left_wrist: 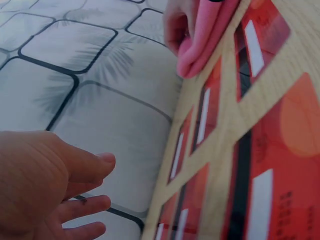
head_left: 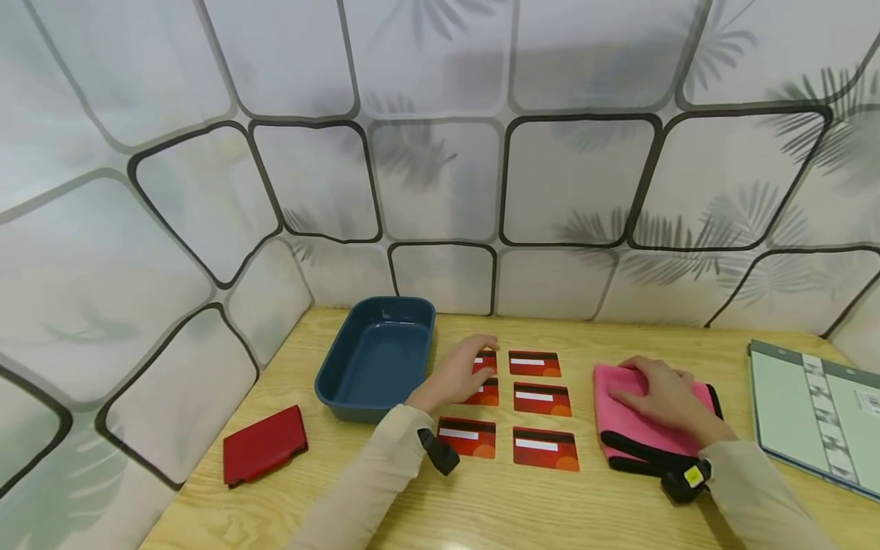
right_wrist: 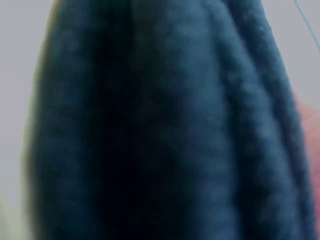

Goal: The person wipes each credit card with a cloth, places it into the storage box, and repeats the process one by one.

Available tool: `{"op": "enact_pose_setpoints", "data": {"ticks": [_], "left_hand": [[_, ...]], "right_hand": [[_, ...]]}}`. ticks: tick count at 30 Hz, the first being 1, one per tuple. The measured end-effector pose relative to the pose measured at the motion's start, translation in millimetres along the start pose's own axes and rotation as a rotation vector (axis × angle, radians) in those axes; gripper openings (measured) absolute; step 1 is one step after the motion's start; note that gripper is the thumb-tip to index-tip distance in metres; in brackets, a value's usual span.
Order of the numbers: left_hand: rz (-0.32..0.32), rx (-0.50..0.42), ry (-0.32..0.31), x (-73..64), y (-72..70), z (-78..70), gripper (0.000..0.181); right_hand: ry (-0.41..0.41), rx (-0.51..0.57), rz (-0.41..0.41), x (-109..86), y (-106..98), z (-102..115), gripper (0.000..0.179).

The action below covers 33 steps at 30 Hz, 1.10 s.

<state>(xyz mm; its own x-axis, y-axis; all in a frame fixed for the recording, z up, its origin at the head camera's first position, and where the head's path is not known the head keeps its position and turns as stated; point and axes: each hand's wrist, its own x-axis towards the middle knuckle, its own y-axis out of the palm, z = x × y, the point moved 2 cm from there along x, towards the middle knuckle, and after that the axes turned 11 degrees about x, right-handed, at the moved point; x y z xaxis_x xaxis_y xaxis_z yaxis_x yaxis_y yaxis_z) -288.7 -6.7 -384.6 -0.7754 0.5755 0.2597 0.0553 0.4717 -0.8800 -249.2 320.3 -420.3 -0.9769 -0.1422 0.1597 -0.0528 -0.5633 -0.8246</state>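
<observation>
Two hands (head_left: 457, 374) touch cards (head_left: 535, 399), cloth (head_left: 635, 428)

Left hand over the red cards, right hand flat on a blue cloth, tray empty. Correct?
Not quite: the cloth is pink, not blue, as the head view shows. The rest holds: left hand over the red cards, right hand flat on the cloth, tray empty.
</observation>
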Motion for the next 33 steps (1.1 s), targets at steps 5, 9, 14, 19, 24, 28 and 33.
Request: {"op": "enact_pose_setpoints", "data": {"ticks": [5,9,14,19,24,28,33], "left_hand": [[0.017,0.022,-0.025,-2.2,11.9,4.5,0.026],[0.037,0.069,-0.071,-2.8,16.6,13.1,0.028],[0.052,0.128,-0.155,-2.5,19.9,18.6,0.029],[0.103,0.165,-0.278,-1.7,20.4,20.8,0.040],[0.040,0.100,-0.349,-0.4,23.6,24.8,0.048],[-0.016,0.055,-0.358,1.9,28.6,27.5,0.044],[-0.006,0.079,-0.355,5.2,35.2,30.4,0.039]], "right_hand": [[-0.032,-0.019,-0.032,-0.2,1.7,1.8,0.060],[-0.030,-0.083,-0.079,-0.5,1.8,4.9,0.062],[-0.019,-0.109,-0.117,-0.3,0.9,7.0,0.058],[-0.027,-0.101,-0.118,1.3,2.2,7.9,0.056],[-0.035,-0.102,-0.109,1.6,4.0,7.7,0.056],[-0.034,-0.118,-0.119,-0.4,3.3,6.4,0.055],[-0.045,-0.128,-0.135,-2.4,-0.4,7.1,0.054]]}}
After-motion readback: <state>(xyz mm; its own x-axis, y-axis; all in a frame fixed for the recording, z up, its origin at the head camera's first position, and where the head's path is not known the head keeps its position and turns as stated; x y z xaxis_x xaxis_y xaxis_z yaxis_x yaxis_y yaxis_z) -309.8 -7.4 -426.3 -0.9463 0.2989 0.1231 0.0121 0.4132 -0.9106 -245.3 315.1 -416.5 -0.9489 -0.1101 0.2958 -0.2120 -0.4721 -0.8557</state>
